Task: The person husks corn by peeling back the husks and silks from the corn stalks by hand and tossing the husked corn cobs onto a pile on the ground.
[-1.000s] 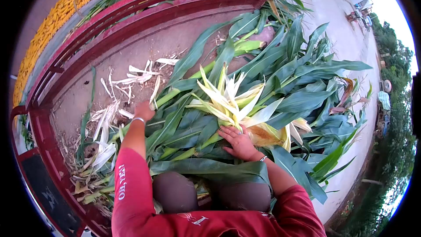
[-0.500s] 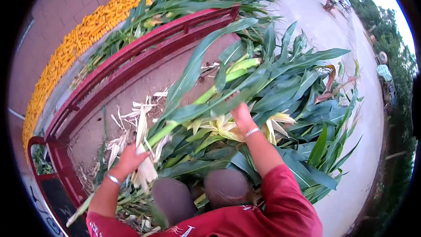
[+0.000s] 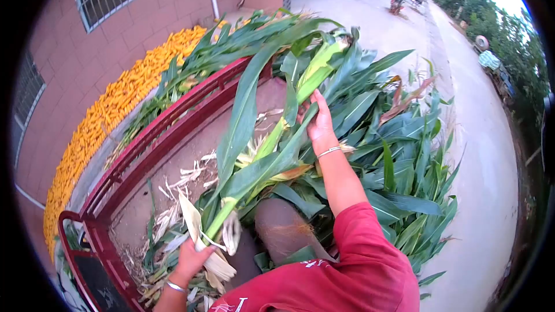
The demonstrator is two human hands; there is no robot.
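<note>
A green corn stalk (image 3: 267,145) with long leaves slants across the middle of the view, its lower end close to my knees. My left hand (image 3: 193,259) is closed around that lower end, with pale dry husks (image 3: 192,219) hanging about it. Farther up, my right hand (image 3: 319,120) grips the stalk just below an ear of corn (image 3: 319,70) still wrapped in its green husk. Some of the right fingers are hidden behind the stalk. More leafy stalks (image 3: 370,133) lie in a heap beneath and to the right.
I sit in a red-railed cart bed (image 3: 156,136) littered with dry husk scraps (image 3: 167,216). Beyond the rail, husked yellow cobs (image 3: 110,118) are piled along a brick wall (image 3: 52,29). A concrete road (image 3: 474,156) runs along the right.
The view has tilted upward, showing more wall and a window. My right hand has moved up and now grips the stalk near the ear. The stalk is lifted and its lower end is nearer me.
</note>
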